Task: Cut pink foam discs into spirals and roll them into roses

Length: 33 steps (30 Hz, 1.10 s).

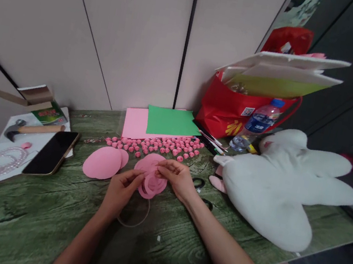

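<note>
Both hands meet over the middle of the green wood-grain table (pixel 55 220). My left hand (pixel 122 186) pinches the left side of a curled pink paper strip (pixel 151 184). From the right, my right hand (pixel 177 178) pinches the same strip near its top. Beneath it lie pink paper pieces (pixel 149 159). Pink paper circles (pixel 102 162) rest left of my left hand. Several small pink rolled paper pieces (pixel 160 144) spread behind the hands. A thin clear ring (pixel 132 226) lies below the strip. Black-handled scissors (pixel 199 183) are partly hidden by my right forearm.
Pink and green sheets (pixel 173 122) lie at the back. On the left are a phone (pixel 51 153), a hammer (pixel 37 128), pearl beads (pixel 0 162) and an open box (pixel 45 109). A red bag (pixel 218 107), a bottle (pixel 258 123) and a white plush toy (pixel 269 189) occupy the right.
</note>
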Each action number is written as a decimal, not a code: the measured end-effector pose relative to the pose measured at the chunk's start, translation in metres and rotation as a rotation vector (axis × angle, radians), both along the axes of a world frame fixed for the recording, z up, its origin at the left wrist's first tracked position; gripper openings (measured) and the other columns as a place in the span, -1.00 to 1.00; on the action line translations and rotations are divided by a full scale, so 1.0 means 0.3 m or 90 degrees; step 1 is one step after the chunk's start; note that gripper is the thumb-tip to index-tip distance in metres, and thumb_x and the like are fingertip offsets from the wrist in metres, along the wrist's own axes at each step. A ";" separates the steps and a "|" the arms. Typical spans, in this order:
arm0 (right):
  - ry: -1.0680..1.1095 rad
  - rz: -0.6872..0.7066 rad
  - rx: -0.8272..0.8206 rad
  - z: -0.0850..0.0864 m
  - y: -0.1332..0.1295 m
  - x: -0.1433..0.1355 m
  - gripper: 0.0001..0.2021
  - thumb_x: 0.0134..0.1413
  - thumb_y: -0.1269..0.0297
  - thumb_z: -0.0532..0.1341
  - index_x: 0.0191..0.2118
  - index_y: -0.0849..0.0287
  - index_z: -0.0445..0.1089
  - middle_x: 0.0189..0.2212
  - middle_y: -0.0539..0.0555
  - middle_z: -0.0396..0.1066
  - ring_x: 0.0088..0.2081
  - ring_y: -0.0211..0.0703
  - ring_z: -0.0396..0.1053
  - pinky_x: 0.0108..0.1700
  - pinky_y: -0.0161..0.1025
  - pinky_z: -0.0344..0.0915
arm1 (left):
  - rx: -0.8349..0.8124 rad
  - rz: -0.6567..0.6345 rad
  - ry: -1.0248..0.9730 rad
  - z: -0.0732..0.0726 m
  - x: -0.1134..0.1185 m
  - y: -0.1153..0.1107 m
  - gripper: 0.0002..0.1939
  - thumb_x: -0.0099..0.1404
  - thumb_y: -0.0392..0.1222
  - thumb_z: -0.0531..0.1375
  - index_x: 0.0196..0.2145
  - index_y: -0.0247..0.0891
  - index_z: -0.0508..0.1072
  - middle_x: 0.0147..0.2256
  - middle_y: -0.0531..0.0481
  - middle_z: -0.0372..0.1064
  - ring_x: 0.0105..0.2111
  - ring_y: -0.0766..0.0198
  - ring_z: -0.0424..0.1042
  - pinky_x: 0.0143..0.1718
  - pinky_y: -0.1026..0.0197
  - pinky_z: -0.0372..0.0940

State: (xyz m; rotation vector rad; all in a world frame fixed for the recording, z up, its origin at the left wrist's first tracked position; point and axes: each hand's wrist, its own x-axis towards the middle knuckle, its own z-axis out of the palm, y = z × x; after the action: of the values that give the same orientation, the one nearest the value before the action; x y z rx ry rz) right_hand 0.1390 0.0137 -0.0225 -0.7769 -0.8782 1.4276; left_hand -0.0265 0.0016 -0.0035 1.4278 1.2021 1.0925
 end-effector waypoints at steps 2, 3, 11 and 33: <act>-0.003 0.004 0.014 -0.005 -0.002 -0.005 -0.82 -0.31 0.32 0.37 -0.45 0.20 0.44 -0.58 -0.05 0.43 -0.55 -0.32 0.38 -0.43 -0.36 0.34 | 0.008 -0.016 0.013 0.000 0.004 -0.004 -0.79 0.05 -0.15 0.22 -0.37 -0.32 0.53 -0.42 -0.04 0.49 -0.42 0.24 0.41 -0.38 0.27 0.30; -0.011 0.002 0.020 -0.008 -0.002 -0.006 -0.82 -0.32 0.33 0.37 -0.47 0.20 0.44 -0.59 -0.06 0.42 -0.55 -0.33 0.37 -0.44 -0.37 0.33 | 0.011 -0.024 0.019 0.000 0.006 -0.006 -0.79 0.06 -0.15 0.21 -0.37 -0.31 0.53 -0.41 -0.04 0.50 -0.42 0.23 0.41 -0.37 0.27 0.31; -0.071 0.022 0.017 -0.002 -0.002 0.004 -0.82 -0.23 0.28 0.33 -0.38 0.18 0.49 -0.42 0.04 0.49 -0.43 -0.26 0.40 -0.31 -0.28 0.35 | -0.007 -0.038 -0.001 -0.012 0.010 -0.006 -0.82 0.09 -0.17 0.20 -0.37 -0.31 0.52 -0.47 0.00 0.48 -0.46 0.28 0.39 -0.37 0.30 0.29; -0.139 0.045 0.089 0.030 -0.023 0.004 -0.82 -0.14 0.26 0.27 -0.33 0.16 0.49 -0.31 0.05 0.48 -0.31 -0.20 0.41 -0.26 -0.27 0.35 | -0.076 -0.016 -0.098 -0.012 0.009 -0.006 -0.81 0.04 -0.18 0.25 -0.36 -0.30 0.52 -0.43 0.02 0.48 -0.41 0.32 0.37 -0.35 0.35 0.25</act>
State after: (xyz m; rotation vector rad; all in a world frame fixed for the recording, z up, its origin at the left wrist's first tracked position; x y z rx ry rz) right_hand 0.1401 0.0069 -0.0135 -0.8121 -1.1702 1.3439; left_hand -0.0239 -0.0003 -0.0070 1.2413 1.1174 1.0752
